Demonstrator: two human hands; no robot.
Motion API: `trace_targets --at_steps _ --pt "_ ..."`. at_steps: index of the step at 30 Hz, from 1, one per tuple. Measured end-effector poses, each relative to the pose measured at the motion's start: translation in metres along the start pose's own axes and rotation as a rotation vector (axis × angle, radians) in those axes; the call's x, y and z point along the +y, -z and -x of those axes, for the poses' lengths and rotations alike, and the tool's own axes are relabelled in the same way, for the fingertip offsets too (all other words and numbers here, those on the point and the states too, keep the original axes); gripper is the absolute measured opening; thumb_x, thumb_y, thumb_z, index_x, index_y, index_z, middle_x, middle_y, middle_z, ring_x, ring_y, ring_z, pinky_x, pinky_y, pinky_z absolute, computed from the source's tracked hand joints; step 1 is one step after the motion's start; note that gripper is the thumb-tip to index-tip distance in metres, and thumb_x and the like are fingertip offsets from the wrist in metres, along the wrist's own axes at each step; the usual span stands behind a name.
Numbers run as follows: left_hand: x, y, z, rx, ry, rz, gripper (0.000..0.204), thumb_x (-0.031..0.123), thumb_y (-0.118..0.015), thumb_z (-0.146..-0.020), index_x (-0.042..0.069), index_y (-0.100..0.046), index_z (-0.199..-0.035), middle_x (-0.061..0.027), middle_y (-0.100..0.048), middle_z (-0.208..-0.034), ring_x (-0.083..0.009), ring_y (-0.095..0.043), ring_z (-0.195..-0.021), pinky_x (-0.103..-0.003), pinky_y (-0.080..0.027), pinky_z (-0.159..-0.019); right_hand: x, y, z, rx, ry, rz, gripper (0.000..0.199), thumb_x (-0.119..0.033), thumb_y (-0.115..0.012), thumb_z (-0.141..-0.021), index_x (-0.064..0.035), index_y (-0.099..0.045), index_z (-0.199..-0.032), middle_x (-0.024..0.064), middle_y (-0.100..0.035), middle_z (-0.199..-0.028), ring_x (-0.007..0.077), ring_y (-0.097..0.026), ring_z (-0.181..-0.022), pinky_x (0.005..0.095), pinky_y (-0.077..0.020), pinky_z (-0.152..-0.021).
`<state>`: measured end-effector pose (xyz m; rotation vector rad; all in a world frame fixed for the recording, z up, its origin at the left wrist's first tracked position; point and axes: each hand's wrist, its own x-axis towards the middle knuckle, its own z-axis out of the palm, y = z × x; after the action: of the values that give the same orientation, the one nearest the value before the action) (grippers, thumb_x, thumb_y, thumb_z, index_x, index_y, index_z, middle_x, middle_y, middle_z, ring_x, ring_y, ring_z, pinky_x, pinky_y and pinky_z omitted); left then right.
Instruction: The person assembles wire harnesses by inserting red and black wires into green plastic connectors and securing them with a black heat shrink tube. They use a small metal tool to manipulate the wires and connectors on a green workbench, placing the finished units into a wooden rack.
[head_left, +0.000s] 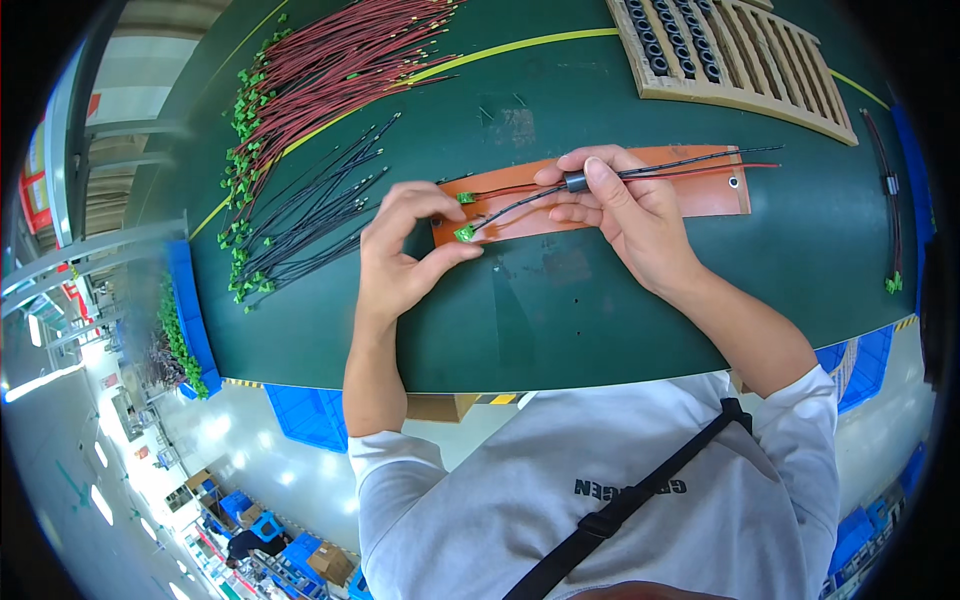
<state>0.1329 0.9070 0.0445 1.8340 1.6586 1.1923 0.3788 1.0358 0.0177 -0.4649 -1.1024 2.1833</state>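
Note:
My right hand (645, 215) pinches a black cylindrical sleeve (575, 182), like a ferrite core, between thumb and fingers. A black wire (520, 205) and a red wire (715, 171) run by the sleeve, their free ends reaching out to the right. Each wire has a green connector at its left end: the nearer connector (465, 233) is on the black wire, the farther connector (465, 198) on the red. Around these connectors my left hand (395, 250) is curved with thumb and fingers apart, the thumb close to the nearer one. Underneath lies an orange-brown strip board (715, 195).
Red wires (340, 70) with green connectors are heaped at the far left, black wires (320, 215) nearer. A wooden slotted rack (790, 85) holding several black sleeves (655, 50) stands far right. One wire assembly (893, 190) lies at the right edge. A blue bin (190, 300) adjoins the table's left.

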Motion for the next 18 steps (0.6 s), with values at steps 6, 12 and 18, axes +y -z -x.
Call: trace_targets --at_steps 6,12,18 --pt "0.002 -0.006 -0.001 0.051 0.016 -0.097 0.022 -0.003 -0.083 -0.075 0.0 -0.073 -0.094 -0.0088 -0.071 -0.092 -0.0261 -0.065 -0.096 -0.037 -0.052 -0.085 -0.001 -0.002 0.001 -0.011 0.003 0.031 0.032 -0.026 -0.047 -0.113 0.0012 -0.056 -0.127 0.0168 -0.068 -0.123 0.0276 -0.073 -0.11 0.0311 -0.0592 -0.091" --pt "0.011 -0.007 -0.005 0.023 -0.058 -0.321 0.02 -0.003 -0.081 -0.076 0.0 -0.072 -0.093 -0.01 -0.071 -0.091 -0.0291 -0.065 -0.094 -0.038 -0.052 -0.083 0.0 -0.001 0.0 -0.024 0.019 0.076 0.032 -0.027 -0.047 -0.113 0.0003 -0.057 -0.126 0.0154 -0.068 -0.123 0.0229 -0.072 -0.109 0.029 -0.059 -0.087" --pt "0.024 -0.011 -0.005 0.019 -0.116 -0.545 0.021 -0.003 -0.079 -0.075 0.0 -0.071 -0.094 -0.011 -0.067 -0.096 -0.0326 -0.062 -0.098 -0.042 -0.051 -0.084 0.001 0.0 -0.001 -0.025 0.043 0.103 0.03 -0.026 -0.046 -0.113 -0.0003 -0.058 -0.123 0.0155 -0.069 -0.125 0.0177 -0.071 -0.104 0.0272 -0.0575 -0.082"
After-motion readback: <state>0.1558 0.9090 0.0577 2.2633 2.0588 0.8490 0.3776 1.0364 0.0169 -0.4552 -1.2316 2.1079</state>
